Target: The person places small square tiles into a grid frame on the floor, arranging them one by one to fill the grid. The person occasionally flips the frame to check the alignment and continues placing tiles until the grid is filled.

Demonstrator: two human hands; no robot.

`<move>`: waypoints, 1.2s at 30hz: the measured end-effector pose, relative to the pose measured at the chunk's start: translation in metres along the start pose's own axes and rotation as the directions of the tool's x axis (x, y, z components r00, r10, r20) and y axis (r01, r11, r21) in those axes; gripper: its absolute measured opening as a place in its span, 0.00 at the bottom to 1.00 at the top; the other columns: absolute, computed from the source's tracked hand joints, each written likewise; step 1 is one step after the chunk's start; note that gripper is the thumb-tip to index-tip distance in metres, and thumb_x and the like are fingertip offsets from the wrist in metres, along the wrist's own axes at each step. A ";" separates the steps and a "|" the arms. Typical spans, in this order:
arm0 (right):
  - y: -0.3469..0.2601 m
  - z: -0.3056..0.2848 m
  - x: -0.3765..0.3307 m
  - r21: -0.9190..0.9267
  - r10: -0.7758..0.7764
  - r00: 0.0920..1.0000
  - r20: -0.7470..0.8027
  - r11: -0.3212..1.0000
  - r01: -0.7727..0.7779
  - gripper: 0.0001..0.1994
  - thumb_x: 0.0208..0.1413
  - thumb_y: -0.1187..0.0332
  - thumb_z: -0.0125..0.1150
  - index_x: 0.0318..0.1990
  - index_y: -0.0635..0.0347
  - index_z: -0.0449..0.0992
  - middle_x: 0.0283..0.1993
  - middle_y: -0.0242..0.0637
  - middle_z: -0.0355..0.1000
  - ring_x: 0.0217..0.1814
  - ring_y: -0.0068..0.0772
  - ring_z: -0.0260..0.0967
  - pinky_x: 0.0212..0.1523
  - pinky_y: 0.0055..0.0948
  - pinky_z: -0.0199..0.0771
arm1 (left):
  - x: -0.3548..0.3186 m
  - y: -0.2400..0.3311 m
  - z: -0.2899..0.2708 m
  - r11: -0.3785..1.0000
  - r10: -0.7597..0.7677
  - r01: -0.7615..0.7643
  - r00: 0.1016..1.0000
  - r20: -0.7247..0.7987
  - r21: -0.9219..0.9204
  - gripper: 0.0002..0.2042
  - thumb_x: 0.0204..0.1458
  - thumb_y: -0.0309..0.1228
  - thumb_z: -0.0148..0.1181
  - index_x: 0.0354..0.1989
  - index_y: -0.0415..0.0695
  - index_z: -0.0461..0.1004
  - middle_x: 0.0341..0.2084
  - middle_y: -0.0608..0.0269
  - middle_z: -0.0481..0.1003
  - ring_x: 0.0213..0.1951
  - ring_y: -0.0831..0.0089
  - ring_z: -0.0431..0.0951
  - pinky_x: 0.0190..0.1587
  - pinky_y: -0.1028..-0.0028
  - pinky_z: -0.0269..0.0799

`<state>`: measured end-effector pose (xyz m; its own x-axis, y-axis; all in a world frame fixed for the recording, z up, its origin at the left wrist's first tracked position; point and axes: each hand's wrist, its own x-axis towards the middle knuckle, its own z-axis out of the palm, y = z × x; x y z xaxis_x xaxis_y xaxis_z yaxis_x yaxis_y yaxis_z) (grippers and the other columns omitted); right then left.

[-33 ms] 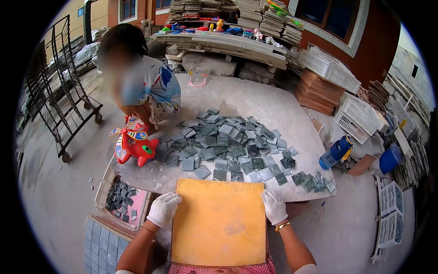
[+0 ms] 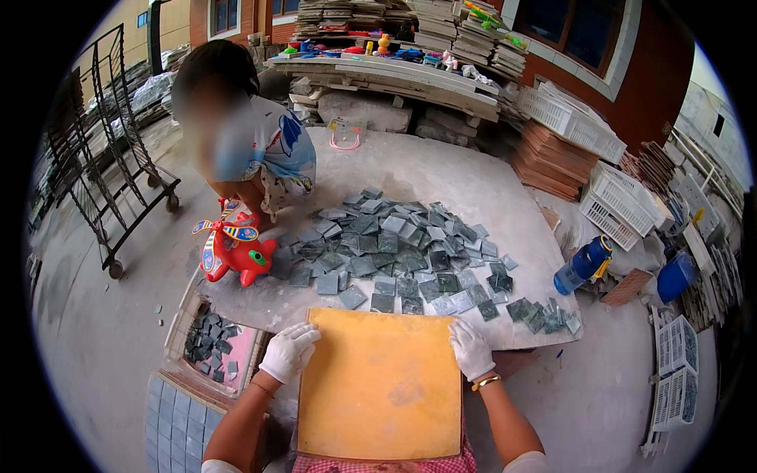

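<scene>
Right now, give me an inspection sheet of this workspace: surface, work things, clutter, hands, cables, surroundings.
Surface: pale worktop, smudged.
Work things: yellow board in front of the wearer; dark square tiles heaped loosely beyond it.
Clutter: red toy at left, blue bottle near the right edge.
Hands: left hand and right hand, white-gloved, at the board's opposite side edges; grip unclear.
Cables: nothing seen.
Surroundings: crouching person beside the toy; white crates at right.

Both hands (image 2: 289,353) have shifted slightly farther up the yellow board (image 2: 380,386).
</scene>
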<state>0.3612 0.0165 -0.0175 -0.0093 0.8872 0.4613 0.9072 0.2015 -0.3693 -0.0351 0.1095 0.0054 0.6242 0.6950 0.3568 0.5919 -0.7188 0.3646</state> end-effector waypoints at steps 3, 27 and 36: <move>0.005 0.030 0.034 -0.039 0.105 0.992 0.067 0.994 -0.103 0.14 0.53 0.65 0.56 0.44 0.62 0.74 0.47 0.44 0.73 0.54 0.46 0.67 0.55 0.39 0.66 | 0.040 -0.016 0.030 1.000 -0.028 0.027 0.991 -0.131 -0.009 0.13 0.46 0.31 0.60 0.41 0.43 0.74 0.46 0.54 0.74 0.51 0.55 0.72 0.53 0.63 0.69; -0.105 -0.038 -0.145 0.171 0.125 0.986 0.112 0.975 -0.143 0.23 0.42 0.71 0.65 0.50 0.63 0.71 0.56 0.48 0.66 0.62 0.51 0.61 0.67 0.50 0.51 | -0.132 0.106 0.015 0.952 -0.207 0.202 0.978 0.003 -0.229 0.25 0.40 0.30 0.64 0.51 0.44 0.71 0.52 0.51 0.70 0.57 0.51 0.67 0.62 0.50 0.54; -0.094 -0.038 -0.174 0.948 0.518 0.837 0.175 0.140 -0.285 0.23 0.60 0.61 0.54 0.57 0.69 0.64 0.58 0.49 0.66 0.64 0.41 0.60 0.69 0.42 0.48 | -0.147 0.105 0.011 0.252 -0.524 0.230 0.849 0.067 -0.940 0.23 0.51 0.34 0.55 0.55 0.35 0.66 0.57 0.52 0.67 0.61 0.61 0.63 0.66 0.61 0.47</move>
<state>0.2937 -0.1726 -0.0326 0.3883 0.9200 0.0536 -0.2692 0.1689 -0.9482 -0.0591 -0.0686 -0.0184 0.2541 0.9657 0.0541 -0.1862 -0.0060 0.9825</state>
